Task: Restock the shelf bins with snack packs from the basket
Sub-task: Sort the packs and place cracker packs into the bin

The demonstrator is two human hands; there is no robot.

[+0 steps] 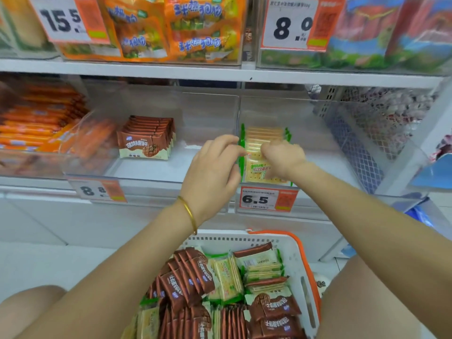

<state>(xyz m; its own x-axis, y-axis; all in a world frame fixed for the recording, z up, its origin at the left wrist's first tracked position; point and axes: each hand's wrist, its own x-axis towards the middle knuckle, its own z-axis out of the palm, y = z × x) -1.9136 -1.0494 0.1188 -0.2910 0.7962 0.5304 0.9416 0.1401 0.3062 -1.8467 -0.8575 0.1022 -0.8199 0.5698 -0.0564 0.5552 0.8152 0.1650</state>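
Placement step: left grip and right grip both clasped green cracker packs in the centre clear bin; next move called for releasing, then the basket.

Two hands, one basket

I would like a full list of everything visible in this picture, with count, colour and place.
brown chocolate wafer packs: one row, brown and cream, left clear bin
green-edged cracker packs: one row, green and pale yellow, right clear bin
white plastic basket: one, white with orange handle, below; holds mixed brown and green packs
price tags: four, white and orange, bin fronts
orange snack bags: several, orange, top shelf
orange stick packs: many, orange, far left
gold bangle: one, gold, left wrist
left hand: one, holds cracker packs' left edge
right hand: one, grips cracker packs
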